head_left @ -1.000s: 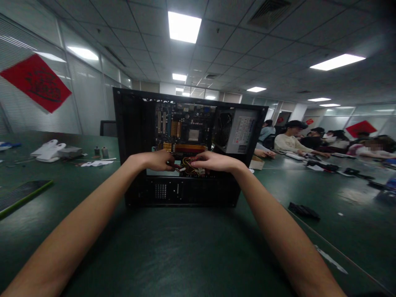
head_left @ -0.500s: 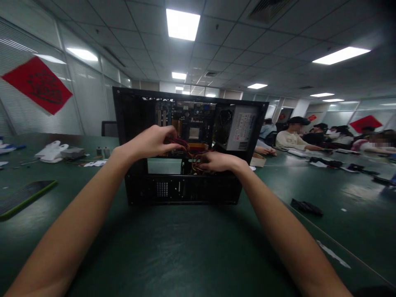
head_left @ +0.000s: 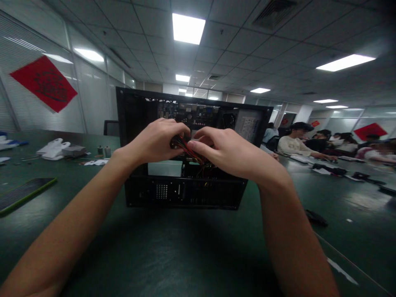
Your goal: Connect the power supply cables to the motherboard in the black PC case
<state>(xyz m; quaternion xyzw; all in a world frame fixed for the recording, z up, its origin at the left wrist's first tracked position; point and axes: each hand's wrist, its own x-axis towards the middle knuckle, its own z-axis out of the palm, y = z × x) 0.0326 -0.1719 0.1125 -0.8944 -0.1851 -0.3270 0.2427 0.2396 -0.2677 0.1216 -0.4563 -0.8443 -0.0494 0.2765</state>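
A black computer case (head_left: 216,194) stands upright on the green table, its open side facing me. Inside it are the motherboard (head_left: 194,113) at the top and a grey power supply (head_left: 247,123) with a fan at the upper right. My left hand (head_left: 161,138) is closed around a bundle of red, yellow and black power cables (head_left: 194,156) in front of the case's interior. Thumb and fingers of my right hand (head_left: 222,146) pinch the same bundle just beside the left fingertips. The cable ends are hidden by the hands.
A green-edged black tray-like item (head_left: 27,194) lies on the table (head_left: 173,251) at left. Behind it are a white plastic bag (head_left: 54,148) and a grey box (head_left: 73,151). A black item (head_left: 316,218) lies to the right. Several people sit along the table at far right.
My right hand has risen from the lower cables to meet the left hand, and now pinches the bundle. My left hand has shifted slightly right, gathering the cables.
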